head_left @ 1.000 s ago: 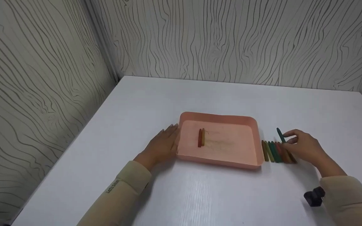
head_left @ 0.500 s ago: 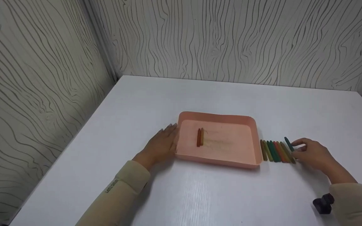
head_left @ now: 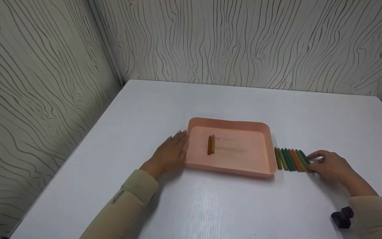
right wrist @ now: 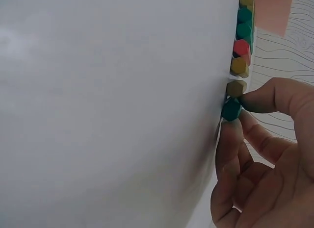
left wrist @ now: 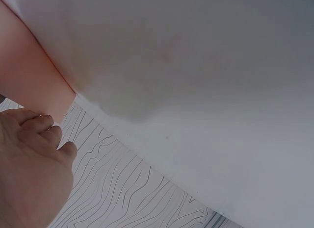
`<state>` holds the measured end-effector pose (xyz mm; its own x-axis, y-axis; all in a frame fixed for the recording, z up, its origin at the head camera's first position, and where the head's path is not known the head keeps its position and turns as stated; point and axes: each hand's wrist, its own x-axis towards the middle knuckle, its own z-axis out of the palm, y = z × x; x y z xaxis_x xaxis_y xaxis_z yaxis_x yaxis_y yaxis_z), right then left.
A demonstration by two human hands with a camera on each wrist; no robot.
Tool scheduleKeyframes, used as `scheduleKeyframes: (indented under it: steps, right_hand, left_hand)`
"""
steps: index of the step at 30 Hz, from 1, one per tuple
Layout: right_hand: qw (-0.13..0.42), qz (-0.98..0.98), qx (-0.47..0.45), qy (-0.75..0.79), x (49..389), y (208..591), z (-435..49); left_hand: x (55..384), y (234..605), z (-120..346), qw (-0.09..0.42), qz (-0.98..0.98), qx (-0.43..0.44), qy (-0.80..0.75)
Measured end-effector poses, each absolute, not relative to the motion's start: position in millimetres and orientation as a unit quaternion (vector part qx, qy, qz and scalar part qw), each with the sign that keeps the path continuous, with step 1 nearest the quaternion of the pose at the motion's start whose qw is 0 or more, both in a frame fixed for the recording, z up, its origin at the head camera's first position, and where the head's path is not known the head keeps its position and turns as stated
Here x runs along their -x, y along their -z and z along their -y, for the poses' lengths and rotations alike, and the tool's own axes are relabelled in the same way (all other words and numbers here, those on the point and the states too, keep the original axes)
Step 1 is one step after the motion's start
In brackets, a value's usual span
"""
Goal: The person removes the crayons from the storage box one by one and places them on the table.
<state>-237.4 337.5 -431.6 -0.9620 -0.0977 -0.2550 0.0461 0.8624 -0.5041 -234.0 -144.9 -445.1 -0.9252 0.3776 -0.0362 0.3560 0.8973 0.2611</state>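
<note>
My right hand (head_left: 330, 169) pinches a dark green crayon (right wrist: 232, 109) between thumb and finger. The crayon lies at the right end of a row of several crayons (head_left: 290, 160), slanted side by side on the table. In the right wrist view, an olive crayon (right wrist: 236, 88) lies directly beside it, then a mustard one (right wrist: 239, 66) and a red one (right wrist: 241, 48). My left hand (head_left: 168, 155) rests against the left wall of a shallow pink tray (head_left: 250, 149), fingers extended along it. A red crayon (head_left: 209, 145) and an orange-brown one (head_left: 213, 144) lie upright-aligned inside the tray's left half.
The row's left end sits close to the tray's right wall. A black blocky object (head_left: 341, 217) is at the right sleeve's cuff. White tabletop (head_left: 194, 199) surrounds the tray; wood-grain-patterned panels (head_left: 237, 43) stand behind and at left.
My right hand has moved right and down with the green crayon, which has gone from raised above the row to lying at its right end. My left hand stays at the tray.
</note>
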Motion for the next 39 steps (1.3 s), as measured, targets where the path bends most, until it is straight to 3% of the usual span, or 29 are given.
scheduleKeyframes:
  steps: [11, 26, 39]
  right_hand:
    - [0.137, -0.958, 0.019, 0.251, 241, 423, -337]
    - [0.011, -0.983, 0.038, 0.182, 243, 399, -318]
    - [-0.046, -0.988, 0.024, 0.147, 251, 377, -289]
  left_hand:
    - [232, 445, 148, 0.033, -0.971, -0.195, -0.131]
    - [232, 441, 147, 0.034, -0.974, -0.18, -0.136]
    - [232, 442, 141, 0.043, -0.974, -0.173, -0.138]
